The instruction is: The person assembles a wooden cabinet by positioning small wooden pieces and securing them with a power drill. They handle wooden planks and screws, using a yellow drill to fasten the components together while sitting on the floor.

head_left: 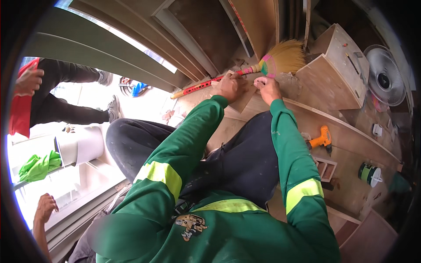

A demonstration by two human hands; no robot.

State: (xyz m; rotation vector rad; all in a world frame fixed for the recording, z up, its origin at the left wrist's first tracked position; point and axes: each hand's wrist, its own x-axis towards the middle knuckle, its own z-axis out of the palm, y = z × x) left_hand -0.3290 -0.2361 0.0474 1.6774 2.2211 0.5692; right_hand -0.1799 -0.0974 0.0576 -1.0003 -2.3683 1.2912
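My left hand (233,87) is closed, its fingers curled over a thin light-brown flat piece (240,103) that looks like wood. Right beside it, my right hand (268,90) has thumb and fingertips pressed together; whatever sits in that pinch is too small to make out. Just beyond both hands lies a broom, its red handle (197,87) running off to the left and its straw bristles (287,57) to the right.
An orange cordless drill (322,138) lies right of my knee, near a green-and-white container (369,174). Further right stand a wooden box (337,72) and a fan (384,78). Panels (118,52) lean ahead. At left are a white bucket (83,144) and other people's hands (30,81).
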